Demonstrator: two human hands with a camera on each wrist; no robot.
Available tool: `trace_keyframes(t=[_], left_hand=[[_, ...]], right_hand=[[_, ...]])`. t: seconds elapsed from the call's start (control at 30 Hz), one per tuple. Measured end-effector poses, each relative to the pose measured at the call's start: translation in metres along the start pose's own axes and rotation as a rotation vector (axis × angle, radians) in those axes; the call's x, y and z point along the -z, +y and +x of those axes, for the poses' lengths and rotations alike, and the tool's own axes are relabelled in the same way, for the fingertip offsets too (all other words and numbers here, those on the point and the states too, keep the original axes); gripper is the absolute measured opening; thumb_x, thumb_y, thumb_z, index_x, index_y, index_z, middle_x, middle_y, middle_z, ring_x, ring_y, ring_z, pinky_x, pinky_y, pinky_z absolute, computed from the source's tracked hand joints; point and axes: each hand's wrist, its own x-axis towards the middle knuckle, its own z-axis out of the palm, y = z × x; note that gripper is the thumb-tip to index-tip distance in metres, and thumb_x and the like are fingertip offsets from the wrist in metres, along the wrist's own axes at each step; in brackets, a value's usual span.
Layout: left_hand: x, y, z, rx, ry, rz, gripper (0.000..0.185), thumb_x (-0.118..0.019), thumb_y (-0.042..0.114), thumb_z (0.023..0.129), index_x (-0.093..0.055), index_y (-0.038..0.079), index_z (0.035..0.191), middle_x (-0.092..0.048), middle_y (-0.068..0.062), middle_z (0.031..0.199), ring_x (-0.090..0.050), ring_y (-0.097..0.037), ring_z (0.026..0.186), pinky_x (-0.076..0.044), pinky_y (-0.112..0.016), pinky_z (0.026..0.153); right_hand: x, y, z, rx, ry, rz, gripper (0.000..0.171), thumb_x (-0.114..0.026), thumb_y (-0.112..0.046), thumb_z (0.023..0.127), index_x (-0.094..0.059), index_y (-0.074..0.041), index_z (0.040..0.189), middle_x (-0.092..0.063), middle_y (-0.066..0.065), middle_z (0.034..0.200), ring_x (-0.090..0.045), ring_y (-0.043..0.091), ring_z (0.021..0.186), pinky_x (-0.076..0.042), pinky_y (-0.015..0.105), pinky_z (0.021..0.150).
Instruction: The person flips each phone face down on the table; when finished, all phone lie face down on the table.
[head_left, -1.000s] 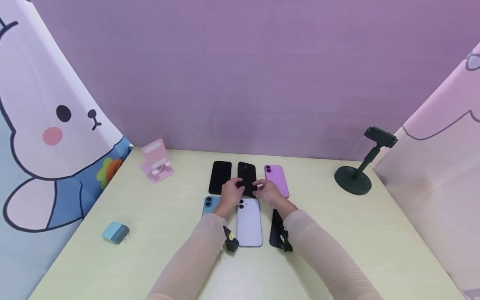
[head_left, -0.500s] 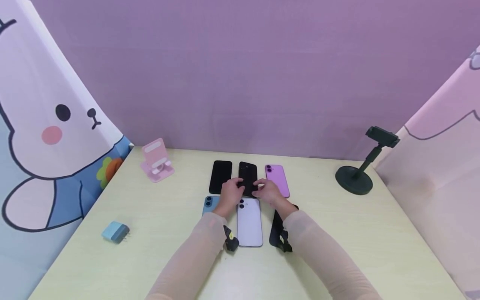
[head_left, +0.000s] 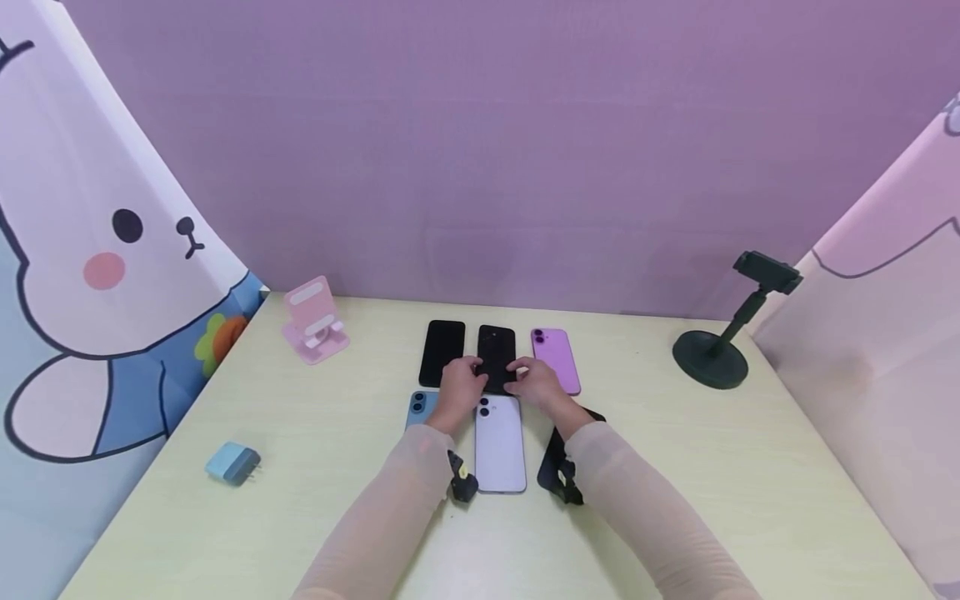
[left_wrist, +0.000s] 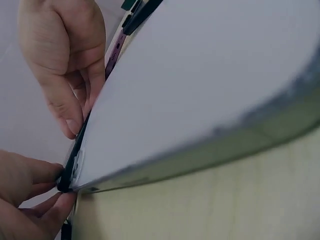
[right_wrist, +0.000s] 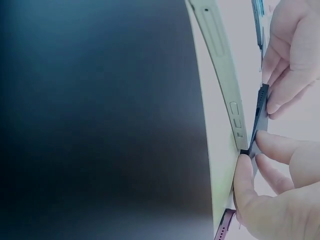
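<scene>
Six phones lie in two rows on the pale table [head_left: 712,467]. My left hand [head_left: 463,385] and right hand [head_left: 537,382] meet at the near end of the middle black phone [head_left: 496,346] in the back row, and both pinch its edge. In the left wrist view my left hand [left_wrist: 27,197] pinches the black phone's corner [left_wrist: 79,145], with the right hand [left_wrist: 62,60] on the far side. In the right wrist view my right hand [right_wrist: 280,195] holds the thin black phone edge [right_wrist: 260,107], opposite the left hand [right_wrist: 292,55].
Another black phone [head_left: 442,350] and a purple phone [head_left: 557,357] flank the held one. Nearer me lie a blue phone [head_left: 418,406], a white phone [head_left: 499,446] and a black phone [head_left: 557,457]. A pink stand [head_left: 311,321], a blue charger [head_left: 234,463] and a dark holder [head_left: 712,354] stand apart.
</scene>
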Motion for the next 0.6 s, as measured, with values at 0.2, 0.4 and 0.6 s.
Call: trace_keyframes(t=[0.2, 0.4, 0.6], left_hand=[[-0.001, 0.000, -0.001, -0.006, -0.034, 0.041, 0.026, -0.067, 0.002, 0.091, -0.067, -0.006, 0.116, -0.064, -0.021, 0.115, -0.058, -0.033, 0.114, -0.049, -0.040, 0.092], [-0.001, -0.005, -0.001, -0.039, -0.037, 0.059, 0.024, -0.068, 0.002, 0.090, -0.068, -0.007, 0.113, -0.064, -0.020, 0.109, -0.061, -0.032, 0.106, -0.051, -0.039, 0.088], [-0.001, -0.009, 0.001, -0.073, -0.058, 0.110, 0.023, -0.069, 0.004, 0.090, -0.068, -0.006, 0.111, -0.062, -0.019, 0.107, -0.060, -0.032, 0.106, -0.050, -0.040, 0.090]], right_hand=[[0.000, 0.001, -0.001, 0.000, 0.000, 0.002, 0.032, -0.073, -0.008, 0.087, -0.066, -0.006, 0.118, -0.061, 0.014, 0.107, -0.058, 0.024, 0.091, -0.049, 0.035, 0.076], [0.000, 0.000, -0.002, -0.011, 0.014, 0.003, 0.031, -0.073, -0.008, 0.087, -0.066, -0.007, 0.117, -0.062, 0.014, 0.107, -0.058, 0.025, 0.092, -0.049, 0.037, 0.078], [-0.002, -0.001, -0.001, -0.018, 0.009, -0.001, 0.032, -0.073, -0.009, 0.087, -0.066, -0.008, 0.118, -0.061, 0.014, 0.108, -0.058, 0.025, 0.092, -0.049, 0.037, 0.077]])
